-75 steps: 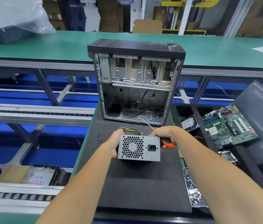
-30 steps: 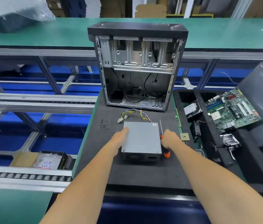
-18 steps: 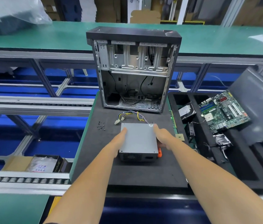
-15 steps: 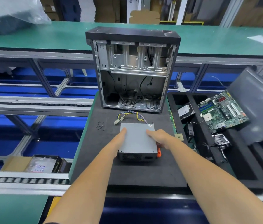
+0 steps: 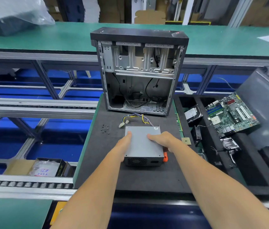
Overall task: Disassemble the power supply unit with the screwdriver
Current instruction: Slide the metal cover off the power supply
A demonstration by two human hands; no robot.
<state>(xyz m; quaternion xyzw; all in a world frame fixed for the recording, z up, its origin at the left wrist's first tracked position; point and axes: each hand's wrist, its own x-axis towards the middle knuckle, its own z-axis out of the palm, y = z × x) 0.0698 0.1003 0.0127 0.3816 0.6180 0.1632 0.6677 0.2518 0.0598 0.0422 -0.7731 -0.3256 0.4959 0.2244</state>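
Near edge: both forearms reach in from below onto the black foam work mat (image 5: 130,179). The grey sheet-metal power supply unit (image 5: 143,145) lies flat on the mat, broad plain face up, vented fan end toward the person.

Left hand (image 5: 122,146): fingers straight, laid along the unit's left edge, gripping nothing. Right hand (image 5: 164,139): fingers spread over the top right of the casing; the orange-handled screwdriver (image 5: 165,158) shows only as a tip of handle under the palm. Whether the hand still clasps it I cannot tell.

Change: 2.5 s ago the unit stood on edge, fan grille facing the camera, screwdriver plainly clenched in the right hand. It has since been tipped flat, and the right hand has slid from beside the casing onto its top. Judgement: this is repositioning; no cover screw has been reached yet, and disassembly proper has not begun.

Room: bare mat in front and to the left, up to the mat's green left edge. A cluster of small black screws (image 5: 105,128) lies near the unit's far left corner. The yellow-and-blue wire bundle (image 5: 135,119) trails from the far end toward the open black-and-silver computer case (image 5: 138,71), close behind, which limits sliding away. On the right, the black compartmented tray (image 5: 201,156) holding the green motherboard (image 5: 231,114) sits just beside.
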